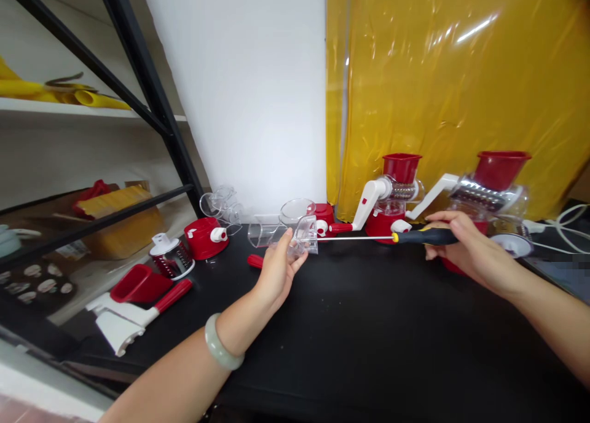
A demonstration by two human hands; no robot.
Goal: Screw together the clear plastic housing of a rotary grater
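My left hand (278,267) is closed around a clear plastic grater housing (305,235) with a red and white knob, held just above the black table (350,343). My right hand (465,245) grips the black handle of a long screwdriver (417,237). Its thin metal shaft points left, and the tip meets the side of the clear housing. A pale green bangle (220,344) sits on my left wrist.
Two assembled red and white rotary graters (391,192) (493,192) stand at the back by a yellow plastic curtain. Loose parts lie to the left: clear housings (224,205), a red base (203,237), a metal drum (170,255), a red hopper with white handle (133,300). White cables lie far right.
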